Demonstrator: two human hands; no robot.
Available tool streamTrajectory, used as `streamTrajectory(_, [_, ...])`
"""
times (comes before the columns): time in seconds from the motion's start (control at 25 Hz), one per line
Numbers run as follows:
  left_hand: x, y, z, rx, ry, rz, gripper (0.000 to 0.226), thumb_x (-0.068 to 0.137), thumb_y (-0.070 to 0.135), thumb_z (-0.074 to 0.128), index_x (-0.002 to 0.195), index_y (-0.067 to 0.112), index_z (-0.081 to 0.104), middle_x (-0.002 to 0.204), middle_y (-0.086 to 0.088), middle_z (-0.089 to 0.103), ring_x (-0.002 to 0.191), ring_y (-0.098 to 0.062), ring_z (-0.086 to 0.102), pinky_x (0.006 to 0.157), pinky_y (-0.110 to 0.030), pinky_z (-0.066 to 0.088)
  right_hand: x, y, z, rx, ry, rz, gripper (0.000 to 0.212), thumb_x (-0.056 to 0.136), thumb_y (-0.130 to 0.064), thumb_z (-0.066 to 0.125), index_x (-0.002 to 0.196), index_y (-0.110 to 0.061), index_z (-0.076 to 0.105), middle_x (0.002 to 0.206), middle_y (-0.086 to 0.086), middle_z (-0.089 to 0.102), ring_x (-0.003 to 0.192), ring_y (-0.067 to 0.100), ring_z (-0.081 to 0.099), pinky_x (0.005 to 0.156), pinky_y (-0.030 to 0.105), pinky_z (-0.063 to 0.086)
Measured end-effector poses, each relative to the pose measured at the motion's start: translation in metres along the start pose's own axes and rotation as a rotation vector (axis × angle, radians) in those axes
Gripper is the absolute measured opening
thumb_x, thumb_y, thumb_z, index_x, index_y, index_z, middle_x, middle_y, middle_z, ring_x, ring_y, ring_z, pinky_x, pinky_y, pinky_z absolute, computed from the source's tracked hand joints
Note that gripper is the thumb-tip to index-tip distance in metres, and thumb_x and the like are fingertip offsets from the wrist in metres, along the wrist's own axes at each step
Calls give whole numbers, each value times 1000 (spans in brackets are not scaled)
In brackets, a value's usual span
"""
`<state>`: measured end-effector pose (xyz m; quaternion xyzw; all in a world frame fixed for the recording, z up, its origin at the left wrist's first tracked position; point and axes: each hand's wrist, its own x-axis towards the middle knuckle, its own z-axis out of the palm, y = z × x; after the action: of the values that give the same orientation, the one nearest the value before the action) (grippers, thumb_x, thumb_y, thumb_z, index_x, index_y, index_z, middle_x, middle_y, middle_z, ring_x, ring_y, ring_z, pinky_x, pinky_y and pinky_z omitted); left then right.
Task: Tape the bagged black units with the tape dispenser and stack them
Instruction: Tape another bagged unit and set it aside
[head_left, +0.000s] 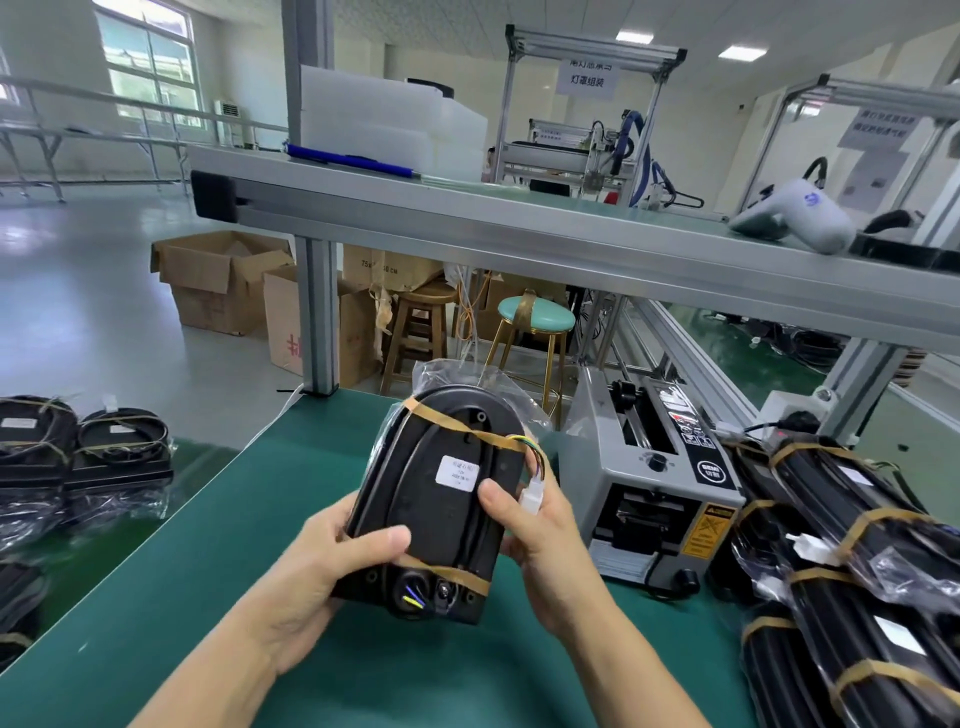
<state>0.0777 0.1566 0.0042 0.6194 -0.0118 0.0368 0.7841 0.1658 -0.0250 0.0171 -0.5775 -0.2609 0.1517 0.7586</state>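
Left fingers (387, 538) curled round unit (441, 499), thumb across lower face; right fingers (493, 501) wrapped on right edge, thumb beside white label. Both hands grasp unit, held tilted above surface (218, 545), clear of it. Bag loose at top, two tape bands on.

Risks, judged: slick bag could slide in grip; dangling connector (531, 501) could snag near dispenser (654, 493) just right; careless placement could topple stack (852, 561) far right.
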Motion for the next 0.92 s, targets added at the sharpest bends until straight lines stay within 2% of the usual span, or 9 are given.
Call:
streamTrajectory(0.08, [7,3,0,-20,230,134,55,60,26,81,113,18,68,100,-14,73,79,-23,71,63,-23,55,16,4,13,-28,97,20,69,81,-26,73,142,-31,40,129,-3,64,118,18,61,93,46,54])
streamTrajectory(0.2, [23,14,-7,-4,461,276,42,61,24,78,103,21,73,91,-5,75,75,-17,71,64,-23,56,48,7,34,-93,153,48,57,92,-17,64,142,-30,40,128,-4,63,117,16,61,100,52,48])
streamTrajectory(0.32, [47,27,-34,-133,548,82,33,61,23,75,91,11,72,77,-3,75,63,-16,70,63,-27,56,67,8,40,-69,111,227,59,95,-24,60,145,-35,30,114,-9,65,95,6,66,80,42,59])
streamTrajectory(0.4, [59,33,-53,-277,489,-132,30,61,27,73,86,13,66,75,-5,72,60,-18,68,73,-33,53,68,14,39,-20,60,415,66,92,-27,64,147,-25,28,107,-5,68,89,13,67,70,39,60])
streamTrajectory(0.48, [67,34,-63,-268,408,-224,28,63,28,72,87,15,65,80,-7,70,63,-20,67,79,-34,49,68,27,42,9,17,496,52,90,-25,66,135,-10,46,106,5,72,78,16,66,67,36,58])
streamTrajectory(0.64, [65,31,-79,9,284,-202,34,55,36,77,84,19,70,81,0,73,64,-12,65,71,-28,41,76,39,47,-76,121,484,40,92,-37,62,121,-9,59,106,2,71,83,11,62,79,25,49])
streamTrajectory(0.72, [59,25,-87,91,152,-169,36,58,33,80,93,25,73,98,3,74,82,-9,69,76,-30,41,84,41,49,-140,180,466,39,92,-42,60,117,-12,59,113,4,69,92,11,63,86,28,49])
streamTrajectory(0.8, [59,19,-95,89,110,-146,39,64,25,81,101,28,71,109,0,72,97,-15,68,81,-36,48,92,43,54,-174,216,468,35,93,-43,57,113,-14,56,114,8,68,92,16,64,88,34,52])
streamTrajectory(0.92, [75,17,-104,21,280,-125,30,63,36,76,90,23,73,92,-6,73,76,-21,70,62,-33,56,104,38,71,-238,163,540,41,95,-50,47,118,-16,49,122,4,59,96,24,65,61,38,61])
